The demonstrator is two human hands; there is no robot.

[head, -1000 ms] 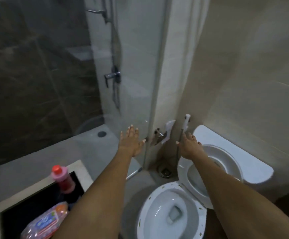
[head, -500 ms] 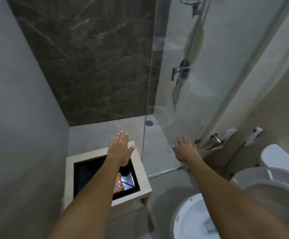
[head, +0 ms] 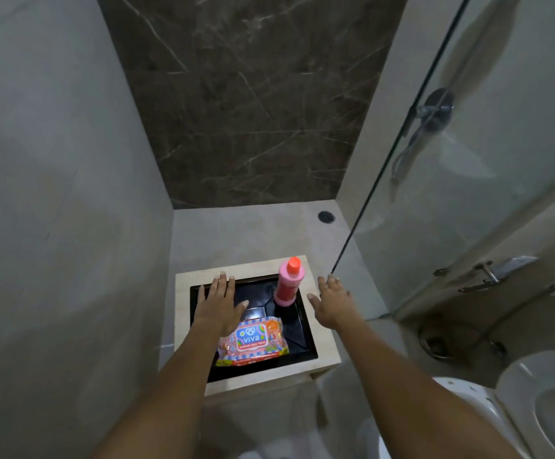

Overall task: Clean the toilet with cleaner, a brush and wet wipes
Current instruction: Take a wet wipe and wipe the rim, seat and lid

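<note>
Pink plastic cleaner bottle with orange cap: upright between both hands' fingers, likely staged for reach. Left hand and right hand: fingers spread, empty. Pink soft wet-wipes pack: flat beside left thumb, on black-topped surface.

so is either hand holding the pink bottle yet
No: the pink bottle stands alone in the black basin, with the left hand and right hand open on either side.

Two hands are showing, the left hand and the right hand, both with straight fingers. One pink bottle is standing in one black basin. One pack of wipes is lying there. One toilet is showing, and one floor drain.
</note>
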